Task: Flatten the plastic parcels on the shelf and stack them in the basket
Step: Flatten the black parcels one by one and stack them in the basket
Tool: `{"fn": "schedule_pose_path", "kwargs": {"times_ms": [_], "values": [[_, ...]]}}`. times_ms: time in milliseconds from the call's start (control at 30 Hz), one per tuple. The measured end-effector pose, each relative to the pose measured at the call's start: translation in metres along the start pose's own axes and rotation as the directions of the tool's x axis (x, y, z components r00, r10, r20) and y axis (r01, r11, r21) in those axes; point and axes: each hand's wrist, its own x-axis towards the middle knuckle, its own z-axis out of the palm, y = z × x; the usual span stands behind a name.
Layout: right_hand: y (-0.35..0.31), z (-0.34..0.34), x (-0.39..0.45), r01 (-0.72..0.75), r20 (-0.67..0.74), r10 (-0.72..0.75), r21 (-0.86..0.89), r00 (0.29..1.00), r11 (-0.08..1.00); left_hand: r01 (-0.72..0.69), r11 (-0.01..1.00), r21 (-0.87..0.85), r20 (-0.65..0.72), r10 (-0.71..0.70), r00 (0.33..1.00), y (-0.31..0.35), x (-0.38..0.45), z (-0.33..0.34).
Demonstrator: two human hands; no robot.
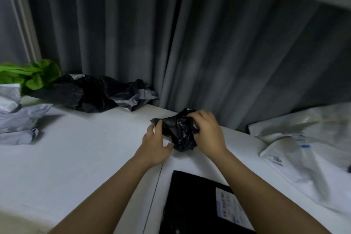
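Head view shows both hands on one crumpled black parcel (178, 133) lying on the white shelf (85, 148): the left hand (154, 145) pinches its near-left edge, the right hand (206, 131) grips its right side. It is not yet flat. One black parcel with a label (197, 203) lies flattened at the near edge. Crumpled parcels remain: black heap (95, 93), grey ones (19, 119), white ones (307, 138) (a green bag (34, 76) also). No basket is in view, so its contents cannot be judged.
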Motion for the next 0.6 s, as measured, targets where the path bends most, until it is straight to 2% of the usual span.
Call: {"fn": "schedule_pose_path", "kwargs": {"times_ms": [133, 267, 333, 467, 533, 600], "values": [[-0.013, -0.064, -0.023, -0.032, -0.061, 0.036, 0.067, 0.998, 0.997, -0.042, 0.999, 0.012, 0.052, 0.042, 0.998, 0.038, -0.041, 0.001], [-0.021, -0.108, -0.059, 0.054, -0.106, -0.051, 0.02, 0.993, 0.998, -0.08, 0.99, 0.119, 0.044, 0.075, 0.996, 0.071, -0.076, -0.002], [-0.024, -0.124, -0.075, 0.092, -0.148, -0.095, -0.027, 0.984, 0.995, -0.105, 0.96, 0.258, 0.0, 0.109, 0.994, 0.083, -0.088, -0.001], [-0.037, -0.165, -0.107, 0.066, -0.271, -0.07, -0.026, 0.96, 0.998, -0.149, 0.887, 0.437, -0.119, 0.221, 0.968, 0.105, -0.111, 0.002], [-0.042, -0.176, -0.118, 0.059, -0.291, -0.055, 0.006, 0.955, 0.998, -0.163, 0.867, 0.47, -0.159, 0.265, 0.951, 0.11, -0.119, 0.003], [-0.045, -0.186, -0.134, 0.04, -0.254, -0.029, 0.041, 0.967, 0.998, -0.174, 0.874, 0.454, -0.153, 0.269, 0.951, 0.113, -0.134, 0.006]]}}
